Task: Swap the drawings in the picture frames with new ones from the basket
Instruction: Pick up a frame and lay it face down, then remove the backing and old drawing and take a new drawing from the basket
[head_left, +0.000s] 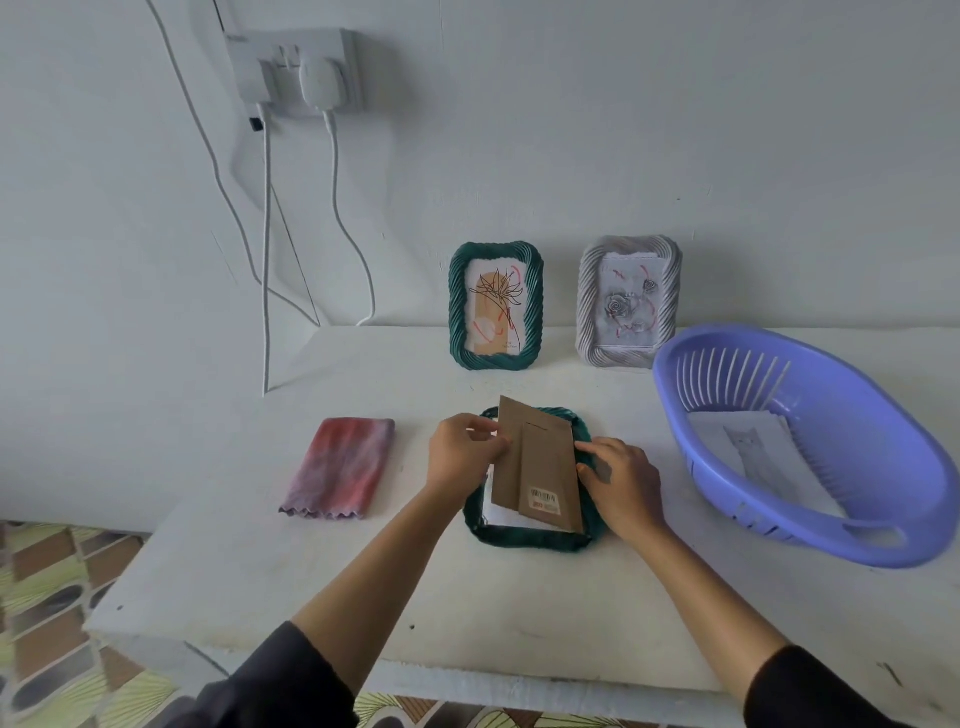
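Dark sleeves nearest, both forearms reaching over white table (363, 597). L hand (465, 452) pinches left edge of brown backing board (540, 467), fingers curled. R hand (621, 483) grips board's right edge, thumb on it, fingers curled. Board lies askew on face-down green frame (530, 543) at table centre, w/ white paper (493, 514) showing under it. Behind, upright by wall: green frame w/ flower drawing (496, 306) & white frame w/ rose drawing (628, 301). Purple basket (883, 467) at right holds cat drawing (753, 452). Folded pink cloth (340, 467) at left.
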